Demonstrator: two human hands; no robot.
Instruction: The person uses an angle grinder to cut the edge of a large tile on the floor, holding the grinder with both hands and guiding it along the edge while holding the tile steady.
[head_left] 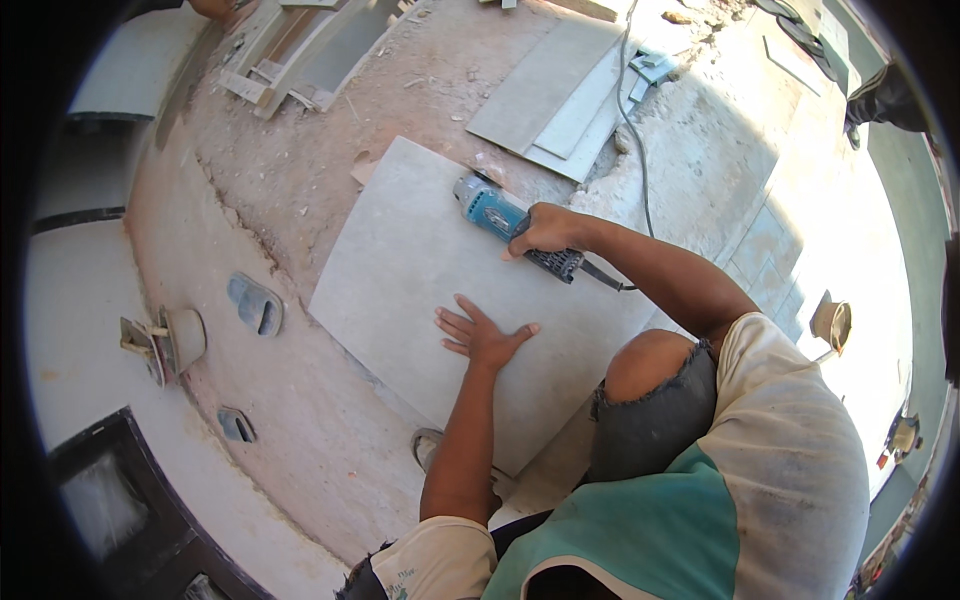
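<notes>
A large light-grey tile (pixel 390 250) lies flat in front of me, under both hands. My left hand (pixel 488 338) rests on it, palm down with the fingers spread. In my right hand (pixel 545 230) is a blue angle grinder (pixel 494 212), gripped around its rear body. The grinder's head points toward the tile's far edge, and its disc is mostly hidden there. From its back end a dark power cord (pixel 608 280) trails to the right. My bent knee (pixel 650 365) is beside the tile's near right side.
Several cut tiles (pixel 545 85) are stacked beyond the large tile. A grey cable (pixel 630 120) runs past them. Slippers (pixel 256 303) lie on the dusty floor at left, near a bucket (pixel 183 338). A wooden frame (pixel 265 80) is at the far left; another person's leg (pixel 888 100) shows at far right.
</notes>
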